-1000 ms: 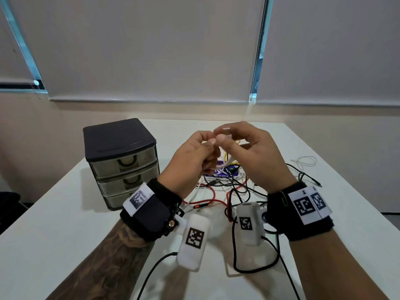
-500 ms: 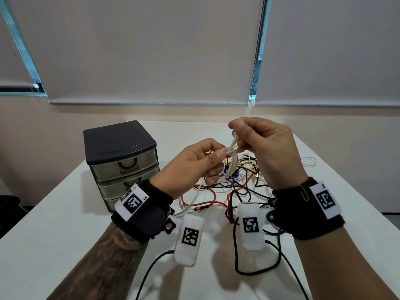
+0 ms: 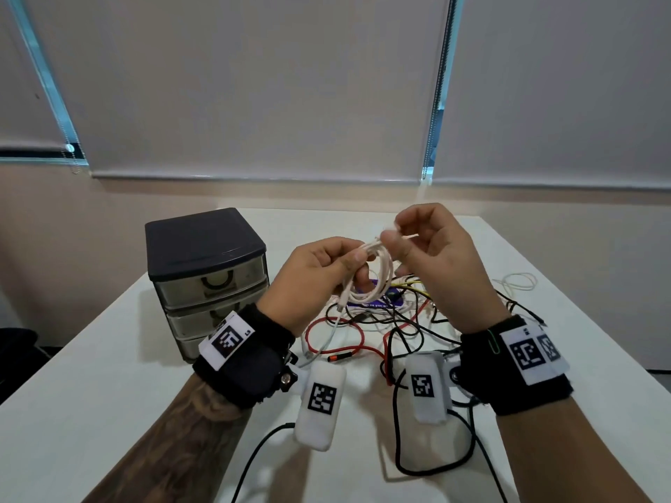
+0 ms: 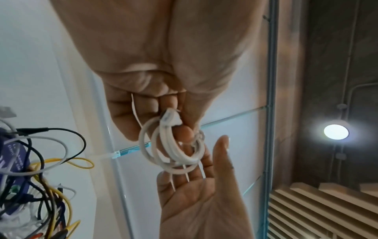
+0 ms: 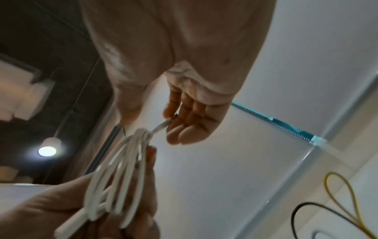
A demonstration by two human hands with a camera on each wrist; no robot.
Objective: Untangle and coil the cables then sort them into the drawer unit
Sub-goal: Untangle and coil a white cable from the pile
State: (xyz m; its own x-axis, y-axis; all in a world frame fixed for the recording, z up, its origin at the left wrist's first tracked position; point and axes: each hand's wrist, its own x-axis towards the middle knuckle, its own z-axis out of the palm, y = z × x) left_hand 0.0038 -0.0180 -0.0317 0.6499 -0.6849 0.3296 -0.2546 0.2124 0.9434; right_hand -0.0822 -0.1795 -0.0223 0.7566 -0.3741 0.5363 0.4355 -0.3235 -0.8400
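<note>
Nearest, each wrist wears a black band (image 3: 250, 364) with a white square-code tag; the left tag reads "L5", the right one's small print is too blurred to read. Two white pods (image 3: 319, 404) with code stickers hang under the wrists, above the white table (image 3: 90, 412).

Both hands are raised over the table, palms turned toward each other. The left hand (image 3: 312, 281) pinches a small white coil (image 3: 377, 281) between thumb and curled fingers, the loops hanging below with one plug end dangling. The right hand (image 3: 435, 259) pinches the coil's free end (image 5: 161, 127) between thumb and forefinger at the top of the loops, its other fingers loosely bent.

Beyond them a tangle (image 3: 392, 321) of red, black, yellow and white cables lies on the table over a purple card (image 3: 366, 303) whose print is illegible. To the left stands the drawer unit (image 3: 207, 277), all three drawers closed. A thin white loop (image 3: 519, 283) lies apart, far right.
</note>
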